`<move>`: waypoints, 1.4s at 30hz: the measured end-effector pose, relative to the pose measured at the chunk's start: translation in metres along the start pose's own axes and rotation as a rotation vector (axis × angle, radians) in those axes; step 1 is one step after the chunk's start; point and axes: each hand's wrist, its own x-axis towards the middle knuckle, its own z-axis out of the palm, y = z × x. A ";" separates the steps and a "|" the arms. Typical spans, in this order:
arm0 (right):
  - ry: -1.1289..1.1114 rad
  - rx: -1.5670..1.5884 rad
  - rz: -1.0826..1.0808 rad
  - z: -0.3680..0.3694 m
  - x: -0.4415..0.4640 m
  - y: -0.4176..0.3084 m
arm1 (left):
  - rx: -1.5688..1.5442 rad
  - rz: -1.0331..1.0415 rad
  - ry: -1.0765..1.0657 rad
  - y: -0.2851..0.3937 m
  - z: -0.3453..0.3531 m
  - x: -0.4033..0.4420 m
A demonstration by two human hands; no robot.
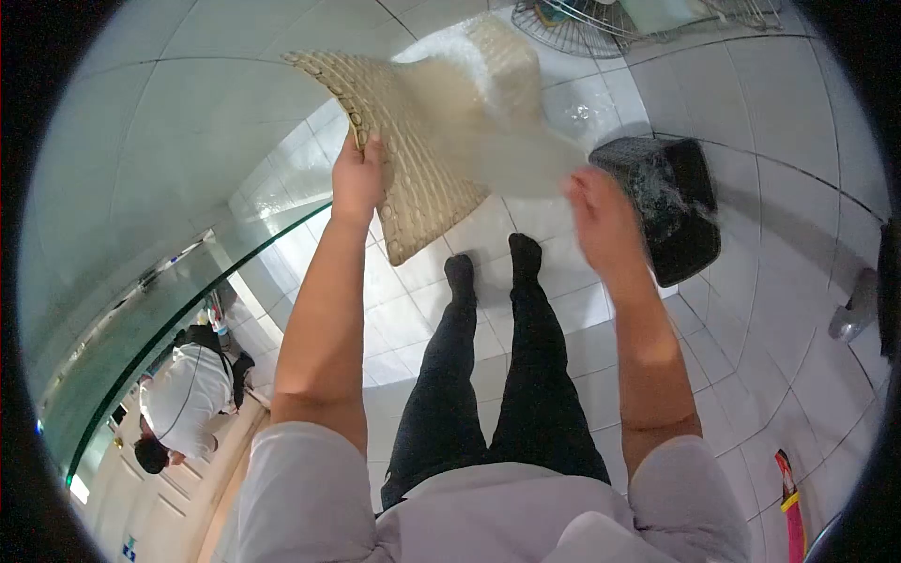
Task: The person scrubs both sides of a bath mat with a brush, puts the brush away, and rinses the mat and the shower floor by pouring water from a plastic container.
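Beige and ribbed, the mat [413,178] hangs above the tiled floor [394,324], ahead of the person's feet [460,272]. The left hand [359,178] has its fingers closed on the mat's near left edge, thumb over the face. The right hand [601,216] has curled fingers beside a pale blurred shape [530,164]; whether they grip it, I cannot tell. Just right of that hand, a black bin [690,239] lies tilted, wet-looking. Farther off is a wire rack [563,28].
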 end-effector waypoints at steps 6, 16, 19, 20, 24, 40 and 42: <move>-0.105 0.371 0.131 0.030 0.003 -0.021 | 0.207 -0.050 0.032 0.031 -0.044 0.013; -0.062 -0.119 0.221 0.004 -0.023 0.040 | -0.133 0.006 0.009 0.090 -0.125 0.006; -0.087 -0.323 0.045 0.013 -0.016 0.017 | -0.093 0.056 0.035 0.095 -0.125 0.003; -0.107 -0.239 0.004 0.018 -0.015 0.000 | -0.058 0.068 0.059 0.098 -0.124 0.002; -0.100 -0.036 -0.137 0.043 -0.008 -0.056 | 0.034 0.139 0.064 0.109 -0.117 -0.003; -0.095 0.340 0.342 0.013 -0.099 0.100 | 0.329 0.303 0.356 0.190 -0.224 -0.024; -0.036 0.358 0.348 -0.004 -0.115 0.121 | 0.413 0.352 0.361 0.197 -0.225 -0.024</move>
